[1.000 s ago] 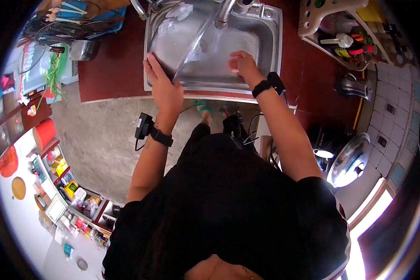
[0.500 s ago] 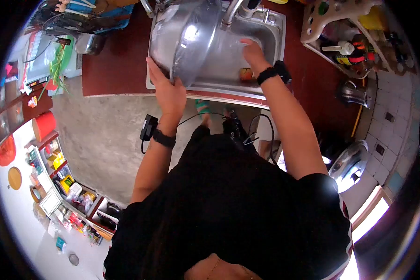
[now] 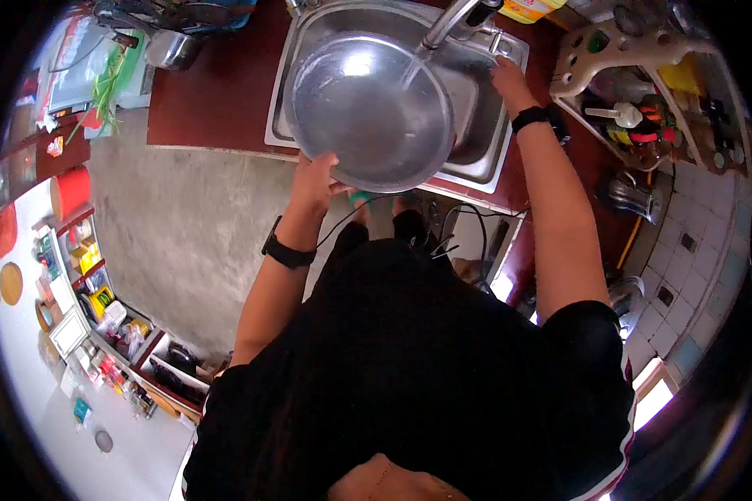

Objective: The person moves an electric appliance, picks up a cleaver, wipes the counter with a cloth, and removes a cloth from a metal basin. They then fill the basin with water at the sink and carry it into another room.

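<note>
A large silvery-grey basin (image 3: 368,125) sits level over the left part of the metal sink (image 3: 282,108), its opening facing up. My left hand (image 3: 313,179) grips its near-left rim, thumb over the edge and fingers beneath. From the faucet (image 3: 451,23) a thin stream of water runs into the basin. At the sink's right side is my right hand (image 3: 511,86), its fingertips close to a small tap handle (image 3: 494,42). Its fingers are partly bent; whether they touch the handle is unclear. The basin hides much of the sink bowl.
A cream rack (image 3: 597,50) with bottles and utensils stands on the red-brown counter (image 3: 217,100) to the right, with a metal kettle (image 3: 630,196) nearby. A metal pot (image 3: 171,50) and green stalks (image 3: 109,88) are at the left. Cables hang below the sink.
The basin has tipped from steeply tilted to level under the faucet, and water now shows running into it. My right hand has moved from inside the sink up to its right edge.
</note>
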`<state>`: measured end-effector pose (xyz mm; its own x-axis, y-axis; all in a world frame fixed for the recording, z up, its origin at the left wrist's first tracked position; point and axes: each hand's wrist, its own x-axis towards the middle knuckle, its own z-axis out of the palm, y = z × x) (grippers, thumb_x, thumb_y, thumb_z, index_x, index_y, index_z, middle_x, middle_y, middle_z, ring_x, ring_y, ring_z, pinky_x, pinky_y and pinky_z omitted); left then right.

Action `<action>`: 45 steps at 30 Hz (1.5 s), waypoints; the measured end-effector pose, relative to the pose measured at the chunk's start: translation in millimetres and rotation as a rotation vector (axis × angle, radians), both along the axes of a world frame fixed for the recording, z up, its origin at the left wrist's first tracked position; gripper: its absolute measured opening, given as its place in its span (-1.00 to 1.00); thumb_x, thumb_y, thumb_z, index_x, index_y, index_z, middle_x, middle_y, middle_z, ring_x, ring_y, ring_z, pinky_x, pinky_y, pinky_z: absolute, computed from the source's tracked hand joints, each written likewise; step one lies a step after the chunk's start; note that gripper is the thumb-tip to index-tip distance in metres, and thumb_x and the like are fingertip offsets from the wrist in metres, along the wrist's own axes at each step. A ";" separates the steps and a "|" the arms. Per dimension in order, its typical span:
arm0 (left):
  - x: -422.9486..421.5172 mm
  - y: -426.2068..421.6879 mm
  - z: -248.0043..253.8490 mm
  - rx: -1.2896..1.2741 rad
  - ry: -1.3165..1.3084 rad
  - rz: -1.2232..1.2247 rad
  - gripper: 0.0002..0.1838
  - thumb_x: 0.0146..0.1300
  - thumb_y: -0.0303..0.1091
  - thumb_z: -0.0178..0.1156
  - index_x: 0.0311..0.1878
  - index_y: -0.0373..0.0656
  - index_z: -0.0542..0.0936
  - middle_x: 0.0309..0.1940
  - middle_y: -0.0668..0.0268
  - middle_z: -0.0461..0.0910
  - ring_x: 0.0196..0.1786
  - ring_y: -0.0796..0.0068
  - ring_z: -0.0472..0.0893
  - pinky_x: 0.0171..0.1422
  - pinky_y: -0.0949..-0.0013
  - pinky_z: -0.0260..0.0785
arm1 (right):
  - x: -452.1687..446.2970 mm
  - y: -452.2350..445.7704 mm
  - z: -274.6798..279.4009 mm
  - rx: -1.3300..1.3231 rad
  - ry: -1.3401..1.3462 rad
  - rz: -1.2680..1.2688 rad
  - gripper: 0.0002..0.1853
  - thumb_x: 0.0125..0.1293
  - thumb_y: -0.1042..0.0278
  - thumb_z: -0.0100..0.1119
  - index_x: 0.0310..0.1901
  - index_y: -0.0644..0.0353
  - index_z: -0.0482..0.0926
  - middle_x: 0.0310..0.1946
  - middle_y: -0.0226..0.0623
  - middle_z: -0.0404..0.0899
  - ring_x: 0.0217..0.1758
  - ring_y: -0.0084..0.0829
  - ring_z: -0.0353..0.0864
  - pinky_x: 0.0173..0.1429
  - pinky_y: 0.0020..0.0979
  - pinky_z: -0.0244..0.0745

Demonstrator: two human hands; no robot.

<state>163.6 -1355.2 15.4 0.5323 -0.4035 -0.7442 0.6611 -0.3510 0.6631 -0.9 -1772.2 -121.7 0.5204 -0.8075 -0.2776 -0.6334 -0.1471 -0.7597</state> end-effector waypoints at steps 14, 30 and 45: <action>-1.7 14.1 1.5 -0.061 0.287 -0.036 -0.47 0.19 -0.25 0.09 0.15 -0.43 0.37 0.05 0.00 0.52 0.00 0.13 0.63 0.05 0.05 0.59 | 4.4 -56.7 -19.5 -0.231 0.234 0.320 -0.57 0.24 0.32 0.01 0.12 0.31 0.49 -0.01 0.20 0.57 0.09 0.11 0.55 0.10 -0.12 0.44; -6.0 8.6 10.7 -0.144 0.239 -0.117 -0.37 0.17 -0.19 0.16 0.23 -0.39 0.34 0.07 0.05 0.53 0.00 0.18 0.64 0.10 0.06 0.58 | 22.0 -31.1 6.8 0.104 0.321 0.296 -0.31 0.33 0.21 0.10 0.42 0.30 0.14 0.37 0.10 0.27 0.42 -0.03 0.29 0.41 -0.22 0.24; -7.3 7.5 21.9 -0.083 0.233 -0.118 -0.39 0.17 -0.18 0.14 0.20 -0.42 0.36 0.01 0.01 0.57 -0.10 0.13 0.69 0.00 0.09 0.62 | 19.4 -37.8 3.0 0.195 0.175 0.154 -0.31 0.22 0.29 0.15 0.41 0.11 0.25 0.15 0.02 0.52 0.19 -0.13 0.49 0.24 -0.28 0.36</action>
